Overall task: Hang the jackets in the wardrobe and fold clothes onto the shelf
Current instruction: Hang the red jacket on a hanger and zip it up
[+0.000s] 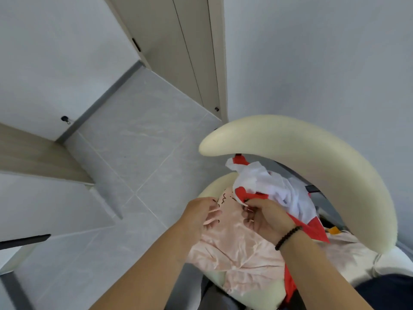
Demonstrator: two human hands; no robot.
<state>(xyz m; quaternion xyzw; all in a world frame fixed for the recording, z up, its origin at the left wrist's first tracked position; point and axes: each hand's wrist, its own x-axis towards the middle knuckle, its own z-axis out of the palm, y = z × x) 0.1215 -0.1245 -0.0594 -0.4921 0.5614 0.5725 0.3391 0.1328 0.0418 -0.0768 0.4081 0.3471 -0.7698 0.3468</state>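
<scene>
A crumpled pale pink garment [237, 249] with small dark marks lies on the cream chair [312, 153], draped over its front edge. My left hand [199, 217] pinches its upper left edge. My right hand [266, 218], with a dark bead bracelet on the wrist, grips the same pink cloth near its top. A red and white garment [274, 193] is bunched on the seat just behind my right hand, partly under my wrist.
The chair's curved cream backrest arcs over the clothes pile at the right. Grey tiled floor [138, 153] spreads to the left. A beige door [178, 52] stands at the top, white and wood-toned furniture panels [33, 153] at the left. Dark fabric [388, 291] shows bottom right.
</scene>
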